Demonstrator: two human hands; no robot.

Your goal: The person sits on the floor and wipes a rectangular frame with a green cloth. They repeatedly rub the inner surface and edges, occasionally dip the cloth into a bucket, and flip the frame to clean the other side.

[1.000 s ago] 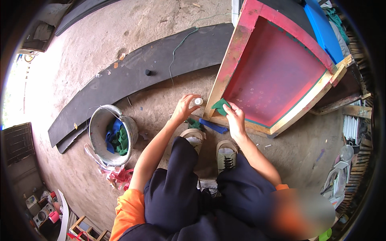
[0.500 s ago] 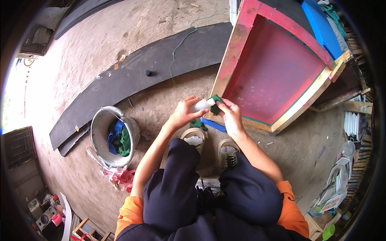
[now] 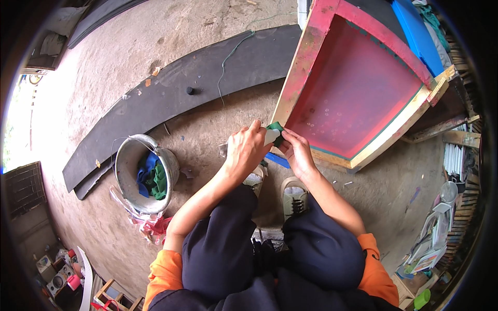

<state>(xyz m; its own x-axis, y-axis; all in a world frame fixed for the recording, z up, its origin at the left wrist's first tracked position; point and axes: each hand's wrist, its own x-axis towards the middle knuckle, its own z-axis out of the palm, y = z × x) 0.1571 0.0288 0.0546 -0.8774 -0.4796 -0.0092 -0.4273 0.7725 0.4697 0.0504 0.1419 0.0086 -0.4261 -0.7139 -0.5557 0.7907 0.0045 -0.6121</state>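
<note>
The person crouched on a bare, dusty concrete floor (image 3: 207, 135). The left hand (image 3: 245, 150) clasped a small white bottle (image 3: 271, 136); the right hand (image 3: 296, 150) pinched a green cloth (image 3: 276, 128) against its tip, just beside the near edge of a pink wooden screen frame (image 3: 358, 98). A metal bucket (image 3: 136, 176) of rags stood leftward, near a long black mat (image 3: 181, 98).

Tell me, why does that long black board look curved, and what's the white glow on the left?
Head view: the fisheye lens bends straight edges toward the rim, so the black board bows; the left edge is blown out by daylight; corners go dark; the left hand, right hand and red-framed screen at centre stay sharp, evenly lit.
</note>
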